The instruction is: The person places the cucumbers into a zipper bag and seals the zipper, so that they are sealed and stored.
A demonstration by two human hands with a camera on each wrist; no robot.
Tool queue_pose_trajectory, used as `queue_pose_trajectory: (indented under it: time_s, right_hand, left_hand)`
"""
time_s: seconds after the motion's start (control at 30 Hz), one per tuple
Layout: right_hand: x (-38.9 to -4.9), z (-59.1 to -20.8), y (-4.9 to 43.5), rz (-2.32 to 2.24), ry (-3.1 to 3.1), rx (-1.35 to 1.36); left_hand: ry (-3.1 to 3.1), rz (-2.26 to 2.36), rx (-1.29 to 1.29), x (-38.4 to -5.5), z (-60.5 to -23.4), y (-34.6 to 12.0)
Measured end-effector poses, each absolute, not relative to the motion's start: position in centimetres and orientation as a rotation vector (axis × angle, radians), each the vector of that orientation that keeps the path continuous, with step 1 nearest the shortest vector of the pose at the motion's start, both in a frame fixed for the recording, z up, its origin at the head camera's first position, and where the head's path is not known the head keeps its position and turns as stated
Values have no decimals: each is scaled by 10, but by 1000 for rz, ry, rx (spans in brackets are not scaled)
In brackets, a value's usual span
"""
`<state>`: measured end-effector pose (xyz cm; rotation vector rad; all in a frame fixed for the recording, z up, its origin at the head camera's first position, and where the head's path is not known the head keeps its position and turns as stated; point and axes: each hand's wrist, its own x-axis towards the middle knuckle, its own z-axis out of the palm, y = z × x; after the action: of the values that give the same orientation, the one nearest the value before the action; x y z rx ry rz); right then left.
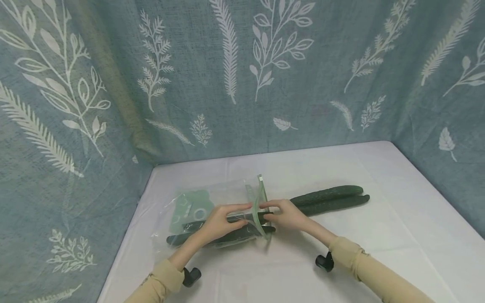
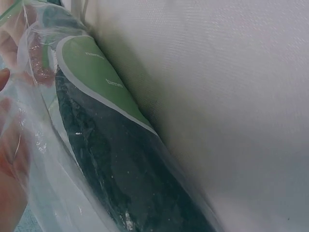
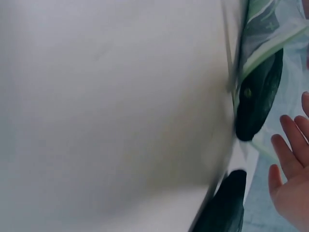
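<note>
A clear zip bag point(image 1: 235, 189) with a green printed panel and green zip lies across the table. Two cucumbers point(image 1: 227, 237) lie inside it, their right ends sticking out of its mouth. My left hand point(image 1: 221, 221) grips the bag near the mouth, thumb and fingers either side of the farther cucumber. Facing it, my right hand point(image 1: 286, 214) has thumb and fingers around that cucumber's protruding end, by the green zip. The nearer cucumber point(image 3: 260, 96) is apart from my right fingers. In the left wrist view, plastic film partly covers my left hand point(image 2: 12, 150).
Two more cucumbers point(image 1: 333, 200) lie side by side to the right, behind my right hand. The white-covered table point(image 1: 379, 240) meets blue-green leaf-patterned cloth point(image 1: 242, 126) at the back and sides. Black wrist-camera mounts point(image 1: 324, 262) hang under both wrists.
</note>
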<state>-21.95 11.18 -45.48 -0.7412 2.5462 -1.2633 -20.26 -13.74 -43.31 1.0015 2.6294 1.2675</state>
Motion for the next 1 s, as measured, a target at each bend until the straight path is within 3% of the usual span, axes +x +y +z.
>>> queue_pose_trajectory:
  time_s: [1.0]
  right_hand:
    - [-212, -453, 182, -1259, 2731, -768]
  left_hand:
    - [2641, 1268, 966, -200, -436, -138]
